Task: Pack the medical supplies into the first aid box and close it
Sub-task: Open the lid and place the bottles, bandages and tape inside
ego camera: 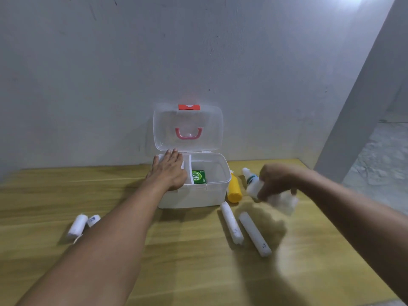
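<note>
The white first aid box (217,193) stands open on the wooden table, its clear lid (207,120) with a pink handle leaning back against the wall. A green packet (198,176) lies inside the right compartment. My left hand (169,171) rests flat over the box's left compartment, fingers spread. To the right of the box, my right hand (276,181) is lifted above the table and closed around a white dropper bottle (252,184) and a blurred white packet (284,200). A yellow bottle (234,188) lies beside the box.
Two long white gauze rolls (231,223) (255,234) lie in front of the box on the right. Two shorter bandage rolls (77,226) (93,220) sit at the left beside my forearm. A grey wall (88,85) stands right behind the box.
</note>
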